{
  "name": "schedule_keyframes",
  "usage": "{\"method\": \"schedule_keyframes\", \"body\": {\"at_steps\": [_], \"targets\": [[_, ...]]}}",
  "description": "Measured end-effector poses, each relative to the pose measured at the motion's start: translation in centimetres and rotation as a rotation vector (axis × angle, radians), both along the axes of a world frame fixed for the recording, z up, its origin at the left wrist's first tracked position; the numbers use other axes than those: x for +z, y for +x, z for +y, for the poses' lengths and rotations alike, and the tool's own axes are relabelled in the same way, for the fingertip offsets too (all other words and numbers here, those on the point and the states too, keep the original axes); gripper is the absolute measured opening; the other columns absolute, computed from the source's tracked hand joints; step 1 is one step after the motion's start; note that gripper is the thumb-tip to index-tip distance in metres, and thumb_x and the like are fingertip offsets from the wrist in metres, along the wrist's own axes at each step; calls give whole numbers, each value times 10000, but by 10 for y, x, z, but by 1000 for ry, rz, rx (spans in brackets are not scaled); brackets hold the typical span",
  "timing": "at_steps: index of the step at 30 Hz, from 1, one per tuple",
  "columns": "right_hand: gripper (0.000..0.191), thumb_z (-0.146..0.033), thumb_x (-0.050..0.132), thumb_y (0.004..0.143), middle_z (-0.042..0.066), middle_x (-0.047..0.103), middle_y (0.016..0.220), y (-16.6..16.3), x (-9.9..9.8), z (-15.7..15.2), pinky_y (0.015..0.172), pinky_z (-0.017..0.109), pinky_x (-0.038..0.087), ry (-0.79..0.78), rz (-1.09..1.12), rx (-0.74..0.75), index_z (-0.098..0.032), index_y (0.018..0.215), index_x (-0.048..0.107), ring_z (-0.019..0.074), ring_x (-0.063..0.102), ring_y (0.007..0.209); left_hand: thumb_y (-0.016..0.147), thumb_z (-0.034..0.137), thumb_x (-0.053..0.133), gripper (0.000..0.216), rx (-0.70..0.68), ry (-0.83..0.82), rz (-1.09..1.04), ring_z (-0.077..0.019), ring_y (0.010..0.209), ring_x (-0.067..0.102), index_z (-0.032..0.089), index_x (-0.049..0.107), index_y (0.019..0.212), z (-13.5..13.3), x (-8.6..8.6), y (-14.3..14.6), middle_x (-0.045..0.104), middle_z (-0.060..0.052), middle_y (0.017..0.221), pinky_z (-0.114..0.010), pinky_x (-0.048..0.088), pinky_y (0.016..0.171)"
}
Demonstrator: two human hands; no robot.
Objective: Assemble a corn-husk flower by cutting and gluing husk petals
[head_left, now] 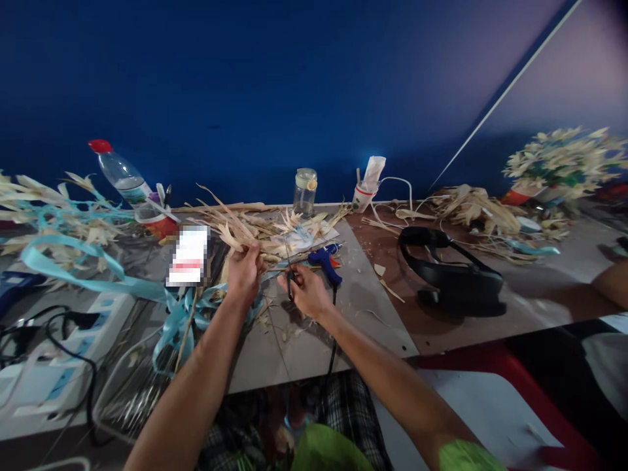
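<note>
My left hand (244,271) is closed on a pale strip of dried husk (235,237), its fingers pinched near the lower end. My right hand (309,291) grips a pair of scissors (290,281) by the dark handles, with the thin blades pointing up and away from me. The scissors are just right of the left hand, apart from the husk strip. Beyond the right hand lies a blue hot glue gun (324,260) with its black cord trailing toward the table edge. More dried husks (265,222) are heaped behind both hands.
A phone (189,255), light blue ribbon (132,284) and a white power strip (93,347) are on the left. A glass jar (305,193) and a cup (364,196) stand at the wall. A black headset (454,278) and a husk-flower bouquet (559,160) are rightward; another person's arm (612,286) shows.
</note>
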State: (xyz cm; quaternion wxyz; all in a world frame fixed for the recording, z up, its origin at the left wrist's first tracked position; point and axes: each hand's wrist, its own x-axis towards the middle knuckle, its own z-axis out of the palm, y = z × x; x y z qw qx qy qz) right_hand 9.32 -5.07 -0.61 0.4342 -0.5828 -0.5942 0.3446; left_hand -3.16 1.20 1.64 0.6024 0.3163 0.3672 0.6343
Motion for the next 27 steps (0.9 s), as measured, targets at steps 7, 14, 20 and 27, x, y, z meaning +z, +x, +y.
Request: {"method": "schedule_keyframes", "body": {"at_steps": [7,14,20,27], "targets": [[171,-346,513,775,-40,510,553,2,-3,-2,496,189,313,72,1,43,-179,764,550,93,445,496,641,280,714,341,0,22,26,-9,335,197,182,388,637,2,-3,1,275,112,451,-175,179,346],[183,-347,507,794,-30,511,555,6,-2,-5,496,195,307,114,-98,79,-174,788,567,96,422,484,613,307,730,364,39,18,46,-6,327,207,184,388,640,3,-5,0,286,117,449,-181,183,348],[200,-358,512,802,6,581,633,8,-4,-4,563,209,360,113,-166,76,-187,860,599,129,492,565,594,304,739,364,44,32,48,-4,325,220,182,400,644,5,-5,-2,322,112,460,-185,185,344],[224,-390,543,768,2,568,649,8,-9,-2,562,219,369,53,-54,15,-196,866,597,136,504,590,607,269,728,337,78,50,56,-4,319,244,182,408,661,9,-7,-4,337,114,465,-176,195,346]]}}
